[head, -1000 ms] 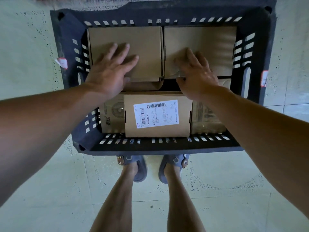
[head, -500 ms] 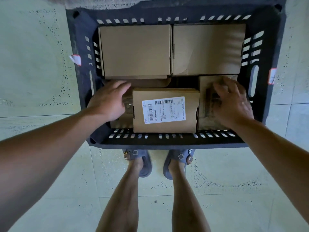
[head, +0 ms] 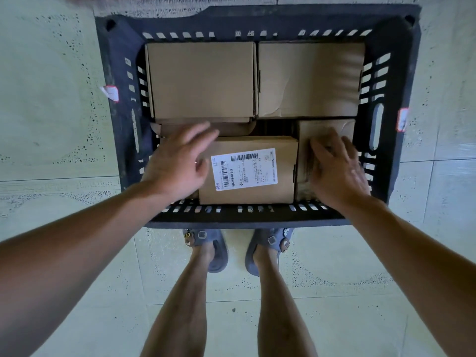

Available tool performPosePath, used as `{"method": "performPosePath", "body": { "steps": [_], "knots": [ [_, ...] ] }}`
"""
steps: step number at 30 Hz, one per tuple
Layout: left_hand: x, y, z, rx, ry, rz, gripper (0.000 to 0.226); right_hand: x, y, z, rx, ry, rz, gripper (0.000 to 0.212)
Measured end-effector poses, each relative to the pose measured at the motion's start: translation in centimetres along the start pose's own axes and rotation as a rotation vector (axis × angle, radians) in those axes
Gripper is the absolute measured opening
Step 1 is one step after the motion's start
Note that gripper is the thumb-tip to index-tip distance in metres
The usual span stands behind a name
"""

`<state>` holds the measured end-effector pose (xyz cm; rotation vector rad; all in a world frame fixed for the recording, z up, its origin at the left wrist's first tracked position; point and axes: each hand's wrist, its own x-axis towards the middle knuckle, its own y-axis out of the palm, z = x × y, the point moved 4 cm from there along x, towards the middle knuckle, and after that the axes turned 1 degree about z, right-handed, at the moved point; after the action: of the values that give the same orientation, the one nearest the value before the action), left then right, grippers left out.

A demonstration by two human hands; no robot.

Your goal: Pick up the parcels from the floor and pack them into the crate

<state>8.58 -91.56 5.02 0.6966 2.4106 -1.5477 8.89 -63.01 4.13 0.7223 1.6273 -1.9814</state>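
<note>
The dark plastic crate (head: 252,219) stands on the tiled floor (head: 51,112), filled with cardboard parcels. The parcel with the white label (head: 248,171) lies at the near wall, between both hands. The left hand (head: 177,163) is over its left edge, fingers (head: 201,132) straight and spread, gripping nothing. The right hand (head: 337,168) rests flat on the narrow parcel (head: 325,127) just beside it, fingers (head: 322,148) stretched out. Two large parcels (head: 201,78) fill the far side.

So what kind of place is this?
Probably a parcel depot or storeroom: cardboard parcels, one with a barcode label, packed in a plastic crate on a bare tiled floor.
</note>
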Motion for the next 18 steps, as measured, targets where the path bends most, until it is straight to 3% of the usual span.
{"method": "performPosePath", "body": {
  "steps": [3,8,11,13,16,18],
  "knots": [
    [-0.4,2.5,-0.9,0.037,0.013,0.143,0.058,-0.2,1.4,-0.3,0.030,0.032,0.089,0.077],
    [-0.3,3.5,-1.7,0.025,-0.013,0.102,0.057,0.0,1.0,-0.1,0.087,0.027,0.115,0.071],
    [0.6,1.5,-1.9,0.075,0.024,-0.012,0.047,0.4,-1.3,1.0,0.151,-0.015,-0.059,0.051],
    [2.3,-0.2,-1.8,0.151,-0.015,-0.053,0.055,1.6,-2.7,2.4,0.103,-0.064,-0.143,0.052],
    [4.7,-0.5,-0.9,0.223,-0.160,0.161,0.065,3.9,-3.2,4.5,0.065,-0.100,-0.020,0.079],
    [5.6,-0.6,-0.7,0.233,-0.170,0.259,0.065,5.0,-3.3,5.2,0.065,-0.126,0.028,0.074]
  ]
}}
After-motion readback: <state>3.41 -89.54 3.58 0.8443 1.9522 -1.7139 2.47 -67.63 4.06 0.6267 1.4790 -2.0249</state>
